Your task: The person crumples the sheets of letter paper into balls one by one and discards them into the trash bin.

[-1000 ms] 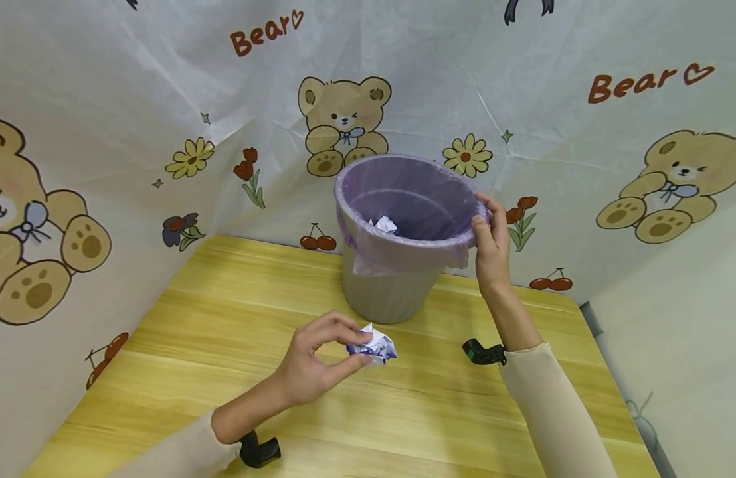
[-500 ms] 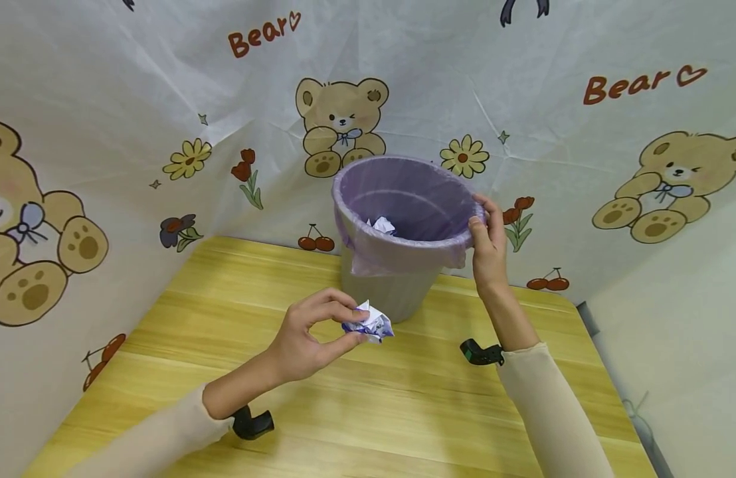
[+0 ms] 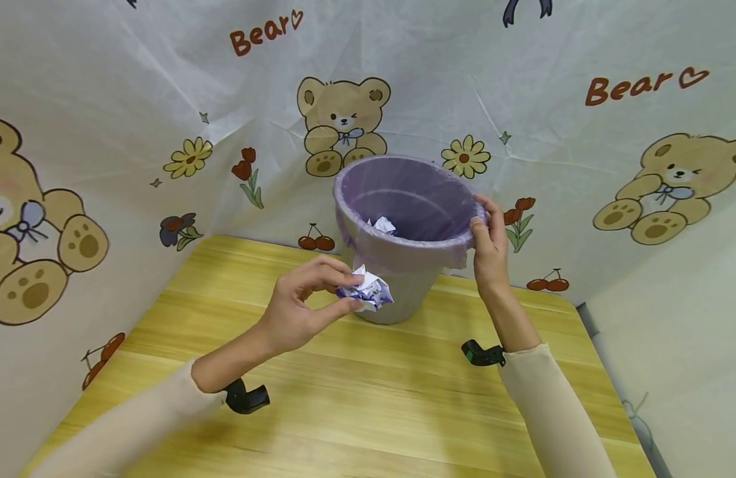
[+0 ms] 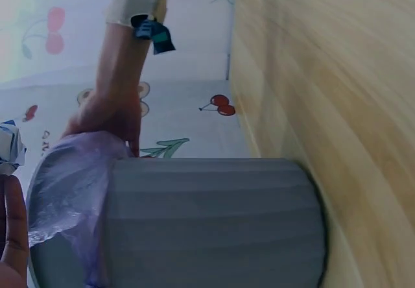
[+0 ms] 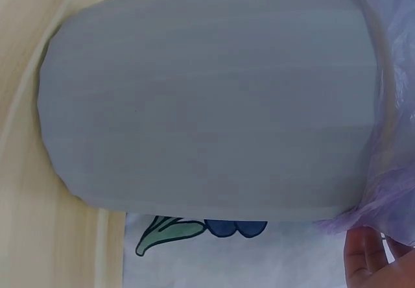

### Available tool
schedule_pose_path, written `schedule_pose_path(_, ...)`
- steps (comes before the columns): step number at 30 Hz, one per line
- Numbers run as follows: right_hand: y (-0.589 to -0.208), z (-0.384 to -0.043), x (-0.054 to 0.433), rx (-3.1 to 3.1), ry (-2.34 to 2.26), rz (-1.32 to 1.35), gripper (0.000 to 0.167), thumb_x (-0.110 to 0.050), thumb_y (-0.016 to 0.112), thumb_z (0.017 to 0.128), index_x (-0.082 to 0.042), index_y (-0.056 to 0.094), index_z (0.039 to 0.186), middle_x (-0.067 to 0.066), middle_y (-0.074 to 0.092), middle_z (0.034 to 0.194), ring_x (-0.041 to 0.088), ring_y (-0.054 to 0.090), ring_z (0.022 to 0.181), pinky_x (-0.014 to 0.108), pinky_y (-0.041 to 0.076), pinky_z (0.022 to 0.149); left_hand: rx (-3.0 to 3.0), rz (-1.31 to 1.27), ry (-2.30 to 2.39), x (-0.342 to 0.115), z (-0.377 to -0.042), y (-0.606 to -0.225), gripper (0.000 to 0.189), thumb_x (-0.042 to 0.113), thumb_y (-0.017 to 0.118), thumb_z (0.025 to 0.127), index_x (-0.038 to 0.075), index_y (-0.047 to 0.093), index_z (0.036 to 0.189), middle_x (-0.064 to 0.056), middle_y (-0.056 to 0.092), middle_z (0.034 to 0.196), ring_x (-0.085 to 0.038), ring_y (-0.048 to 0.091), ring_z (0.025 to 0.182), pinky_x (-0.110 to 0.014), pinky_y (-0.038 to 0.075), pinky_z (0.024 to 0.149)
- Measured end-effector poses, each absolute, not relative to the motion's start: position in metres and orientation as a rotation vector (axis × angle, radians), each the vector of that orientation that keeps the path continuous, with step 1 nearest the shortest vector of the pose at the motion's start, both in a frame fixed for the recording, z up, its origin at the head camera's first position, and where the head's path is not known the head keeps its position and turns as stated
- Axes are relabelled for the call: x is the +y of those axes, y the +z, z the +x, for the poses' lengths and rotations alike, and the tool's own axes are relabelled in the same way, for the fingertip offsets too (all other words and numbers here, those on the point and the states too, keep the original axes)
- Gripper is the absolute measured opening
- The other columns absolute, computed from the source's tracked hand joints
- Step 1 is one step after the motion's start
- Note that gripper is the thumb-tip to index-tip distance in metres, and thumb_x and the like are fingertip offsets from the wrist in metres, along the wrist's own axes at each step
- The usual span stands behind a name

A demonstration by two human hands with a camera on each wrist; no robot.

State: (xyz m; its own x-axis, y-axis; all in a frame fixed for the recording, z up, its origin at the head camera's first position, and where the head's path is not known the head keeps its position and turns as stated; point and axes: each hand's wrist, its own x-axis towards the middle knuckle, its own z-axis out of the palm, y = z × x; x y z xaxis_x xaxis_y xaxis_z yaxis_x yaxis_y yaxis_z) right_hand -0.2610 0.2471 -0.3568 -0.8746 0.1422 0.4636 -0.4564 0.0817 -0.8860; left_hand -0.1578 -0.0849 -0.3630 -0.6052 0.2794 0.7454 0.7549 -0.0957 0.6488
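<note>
My left hand [image 3: 302, 302] pinches a crumpled ball of white and blue paper [image 3: 368, 291] between thumb and fingers, in front of the trash can and below its rim. The grey trash can [image 3: 398, 292] stands upright at the back of the table, lined with a thin purple bag [image 3: 404, 255] folded over its rim. Inside it lies another crumpled white paper [image 3: 384, 226]. My right hand [image 3: 490, 245] grips the can's right rim, thumb on the near side. In the left wrist view the paper ball [image 4: 10, 146] shows at the left edge, cut off.
The can stands on a wood-grain table [image 3: 344, 411]. Behind and at both sides hangs a white sheet [image 3: 416, 66] printed with bears, flowers and cherries. A black wrist camera [image 3: 246, 397] sits on the left wrist, another black camera [image 3: 483, 353] on the right.
My left hand has risen and moved away from me with the paper ball, which now overlaps the can's front. The right hand has stayed on the rim.
</note>
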Motion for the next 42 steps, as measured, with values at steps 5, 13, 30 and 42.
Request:
schedule_pose_path(5, -0.357, -0.260, 0.250, -1.935, 1.829, 0.318, 0.047, -0.021, 0.049, 0.108, -0.012, 0.052, 0.154, 0.007, 0.056, 0.123, 0.020, 0.053, 0.106, 0.019, 0.049, 0.085, -1.757, -1.135, -1.740, -0.078, -0.167, -0.346, 0.038, -0.018, 0.083, 0.079, -0.002, 0.078, 0.113, -0.016, 0.071, 0.109, -0.013, 0.071, 0.096, -0.023, 0.066, 0.082)
schedule_pose_path(13, -0.352, -0.258, 0.253, -1.944, 1.851, 0.315, 0.046, -0.022, 0.049, 0.109, -0.017, 0.052, 0.154, 0.006, 0.056, 0.129, 0.016, 0.053, 0.103, 0.019, 0.049, 0.082, -1.683, -1.171, -1.710, -0.061, -0.187, -0.326, 0.032, -0.013, 0.084, 0.081, -0.003, 0.078, 0.112, -0.014, 0.072, 0.105, -0.014, 0.071, 0.091, -0.027, 0.067, 0.077)
schedule_pose_path(30, -0.354, -0.260, 0.249, -1.969, 1.830, 0.323, 0.047, -0.023, 0.049, 0.109, -0.017, 0.051, 0.155, 0.007, 0.056, 0.124, 0.016, 0.054, 0.104, 0.019, 0.050, 0.082, -1.770, -1.103, -1.646, -0.071, -0.219, -0.300, 0.031, -0.006, 0.084, 0.088, 0.001, 0.079, 0.117, -0.013, 0.075, 0.110, -0.018, 0.068, 0.085, -0.026, 0.065, 0.075)
schedule_pose_path(42, -0.352, -0.257, 0.245, -1.960, 1.872, 0.311, 0.047, -0.023, 0.049, 0.109, -0.016, 0.049, 0.156, 0.008, 0.056, 0.129, 0.021, 0.054, 0.108, 0.019, 0.051, 0.082, -1.878, -1.023, -1.667, -0.063, -0.249, -0.290, 0.027, 0.006, 0.084, 0.093, 0.007, 0.079, 0.120, -0.010, 0.075, 0.116, -0.017, 0.067, 0.086, -0.027, 0.065, 0.079)
